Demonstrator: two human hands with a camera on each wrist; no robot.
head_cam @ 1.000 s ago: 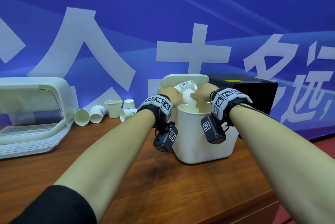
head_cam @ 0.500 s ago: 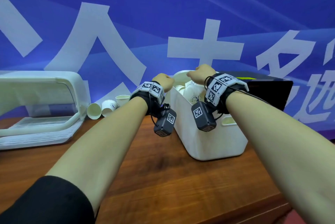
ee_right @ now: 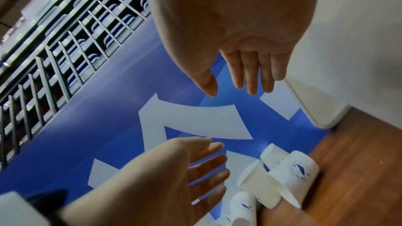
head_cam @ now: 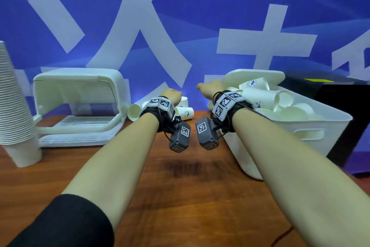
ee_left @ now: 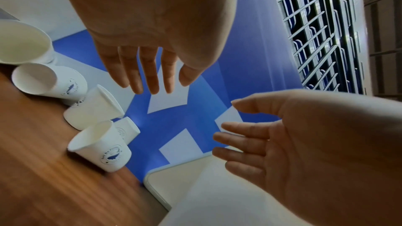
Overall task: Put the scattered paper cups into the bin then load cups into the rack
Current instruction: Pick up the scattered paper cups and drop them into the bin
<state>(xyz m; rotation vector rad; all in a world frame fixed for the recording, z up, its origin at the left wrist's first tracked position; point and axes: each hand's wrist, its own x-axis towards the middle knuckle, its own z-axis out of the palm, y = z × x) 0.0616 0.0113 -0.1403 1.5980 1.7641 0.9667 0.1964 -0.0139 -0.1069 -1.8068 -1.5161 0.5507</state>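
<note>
Scattered white paper cups (head_cam: 185, 109) are lying on their sides at the back of the wooden counter (head_cam: 180, 196), between the white lidded rack (head_cam: 80, 104) and the white plastic bin (head_cam: 296, 134). Left hand (ee_left: 139, 28) and right hand (ee_right: 245, 23) are hovering empty, fingers loose. Each should be closing gently round one cup's wall, since thin paper is likely crushing easily

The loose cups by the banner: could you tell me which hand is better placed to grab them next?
Probably the left hand: it hovers open right above the loose cups, while the right hand is nearer the bin.
</note>
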